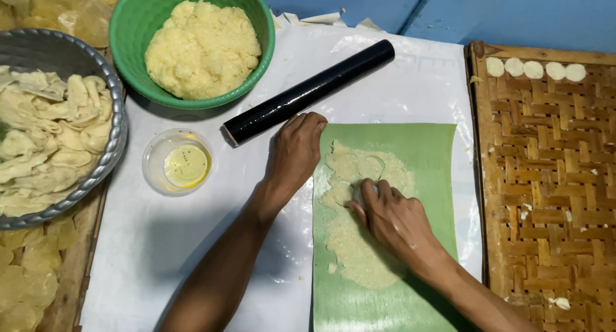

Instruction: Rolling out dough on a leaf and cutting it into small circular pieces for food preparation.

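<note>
A green banana leaf sheet (423,152) lies on white plastic, with thin flattened pale dough (359,248) spread over it. My right hand (391,216) presses a small round cutter, mostly hidden under my fingers, into the dough; a cut circle outline (372,167) shows just above it. My left hand (296,149) rests flat with fingers on the leaf's upper left corner, holding it down. A black rolling pin (308,92) lies diagonally just above my left hand.
A green bowl (128,24) holds a yellow dough lump (202,46). A metal basin (112,152) at left holds dough scraps. A small clear cup of oil (178,162) stands between. A woven bamboo tray (545,178) at right carries several cut discs (532,69).
</note>
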